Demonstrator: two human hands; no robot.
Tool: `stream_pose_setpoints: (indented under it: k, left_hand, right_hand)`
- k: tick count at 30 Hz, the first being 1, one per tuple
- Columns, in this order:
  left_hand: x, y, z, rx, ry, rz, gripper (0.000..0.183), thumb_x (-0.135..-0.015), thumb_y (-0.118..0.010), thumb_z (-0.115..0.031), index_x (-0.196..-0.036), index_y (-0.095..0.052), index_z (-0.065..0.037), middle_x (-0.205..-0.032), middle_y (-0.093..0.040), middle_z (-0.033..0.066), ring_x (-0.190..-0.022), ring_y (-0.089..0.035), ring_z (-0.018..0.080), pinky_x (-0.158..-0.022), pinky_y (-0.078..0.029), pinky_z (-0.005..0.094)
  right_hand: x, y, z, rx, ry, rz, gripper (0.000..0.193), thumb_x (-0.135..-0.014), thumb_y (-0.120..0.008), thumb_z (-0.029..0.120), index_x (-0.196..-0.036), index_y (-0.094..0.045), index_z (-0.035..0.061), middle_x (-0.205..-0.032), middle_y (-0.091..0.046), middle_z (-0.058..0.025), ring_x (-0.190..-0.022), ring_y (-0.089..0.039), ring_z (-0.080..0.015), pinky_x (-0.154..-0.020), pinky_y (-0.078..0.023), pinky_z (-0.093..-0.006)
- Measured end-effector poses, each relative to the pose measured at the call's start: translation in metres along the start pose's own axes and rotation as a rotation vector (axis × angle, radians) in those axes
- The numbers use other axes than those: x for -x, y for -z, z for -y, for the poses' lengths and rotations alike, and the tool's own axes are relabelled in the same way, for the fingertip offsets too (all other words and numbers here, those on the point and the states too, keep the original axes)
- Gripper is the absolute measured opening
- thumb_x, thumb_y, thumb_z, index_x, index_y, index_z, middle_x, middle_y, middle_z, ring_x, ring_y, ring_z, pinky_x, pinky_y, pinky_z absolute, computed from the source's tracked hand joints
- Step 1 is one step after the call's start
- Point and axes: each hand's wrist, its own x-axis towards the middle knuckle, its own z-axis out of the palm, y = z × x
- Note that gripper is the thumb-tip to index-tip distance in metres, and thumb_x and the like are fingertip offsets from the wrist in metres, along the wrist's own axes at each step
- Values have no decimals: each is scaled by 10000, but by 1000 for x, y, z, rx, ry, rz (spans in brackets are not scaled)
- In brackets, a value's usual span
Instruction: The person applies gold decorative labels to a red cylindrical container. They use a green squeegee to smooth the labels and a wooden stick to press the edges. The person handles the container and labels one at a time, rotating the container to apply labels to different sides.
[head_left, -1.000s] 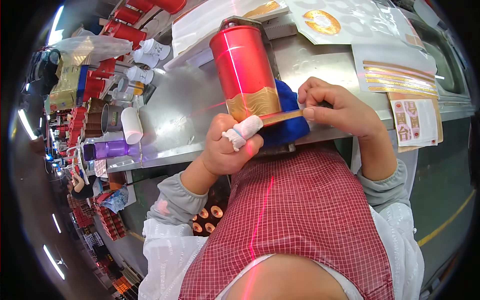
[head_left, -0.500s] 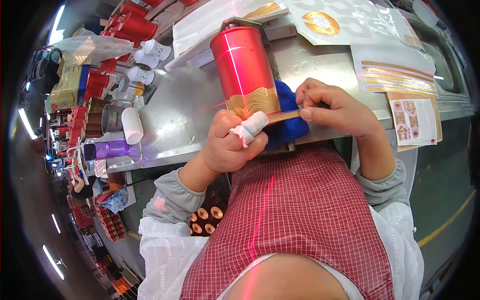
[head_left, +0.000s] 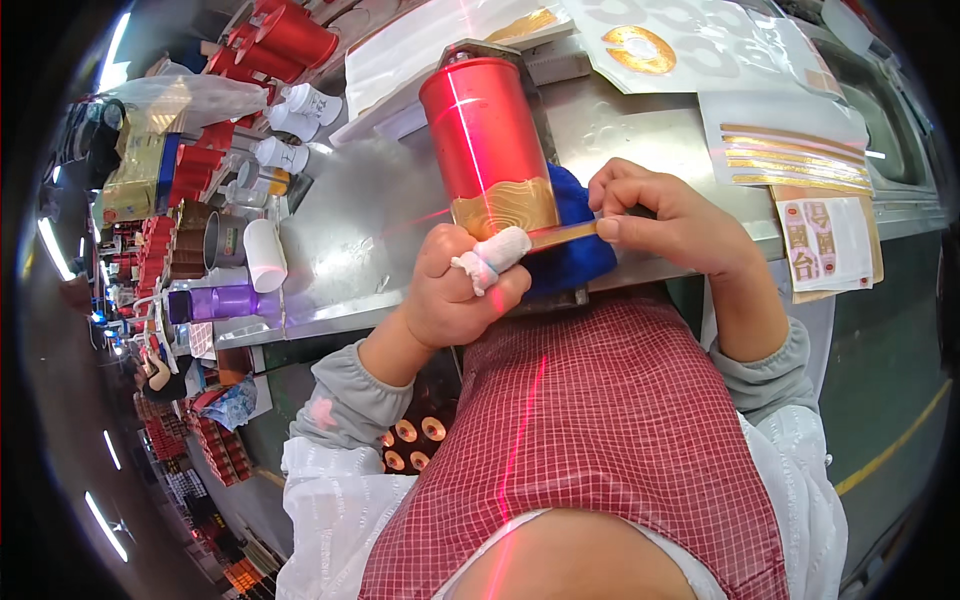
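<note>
A glossy red cylinder (head_left: 485, 125) with a gold wave-patterned band (head_left: 505, 208) lies lengthwise in front of me, its near end by my hands. My left hand (head_left: 455, 275) is closed at that end. One of its digits, wrapped in a white cover (head_left: 500, 248), presses down where a narrow gold strip (head_left: 562, 236) meets the cylinder's edge. The strip runs taut to my right hand (head_left: 665, 220), which pinches its other end between thumb and finger. Below the strip, partly hidden, is a blue cloth (head_left: 575, 265). My left fingertips are hidden.
Sheets with gold strips (head_left: 795, 155) and a gold ring decal (head_left: 640, 50) lie at the right and back of the metal table (head_left: 370, 200). White bottles (head_left: 315, 103), a purple container (head_left: 225, 302) and several red cylinders (head_left: 285, 40) stand left. A sink (head_left: 880, 110) is far right.
The red cylinder has turned a little, so its wave pattern shows differently. My left hand has shifted slightly left. Red cylinders at the back left have moved.
</note>
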Motion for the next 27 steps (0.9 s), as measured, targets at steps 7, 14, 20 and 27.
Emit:
stream_pose_setpoints:
  k: [7, 14, 20, 27]
  left_hand:
    - [18, 5, 9, -117, -69, -46, 304, -594, -774, 20, -831, -649, -122, -1043, -638, 90, -845, -558, 250, -661, -423, 378]
    - [16, 7, 7, -64, -138, -14, 234, -625, -781, -59, -824, -665, -104, -1062, -640, 77, -872, -541, 224, -671, -448, 345]
    - [-9, 1, 6, -71, -200, 34, 291, -578, -752, -110, -857, -677, -141, -1016, -583, -13, -818, -516, 183, -671, -443, 325]
    - [-7, -1, 8, -128, -232, 58, 286, -492, -726, -96, -765, -677, -165, -1053, -578, -17, -812, -503, 202, -656, -439, 324]
  right_hand:
    - [4, -1, 13, -37, 67, -8, 217, -879, -637, 177, -743, -535, 43, -1026, -489, -42, -855, -428, -103, -746, -361, -244]
    - [4, -2, 4, -78, -6, -24, 210, -874, -637, 164, -744, -518, 50, -1034, -469, -25, -813, -416, -78, -711, -361, -223]
    - [0, -4, -5, -42, -20, -27, 201, -884, -624, 148, -744, -516, 52, -1039, -463, -11, -778, -418, -64, -677, -363, -205]
    - [2, -6, 3, -56, -14, -26, 198, -895, -619, 156, -752, -530, 52, -1043, -471, -14, -796, -423, -64, -689, -367, -212]
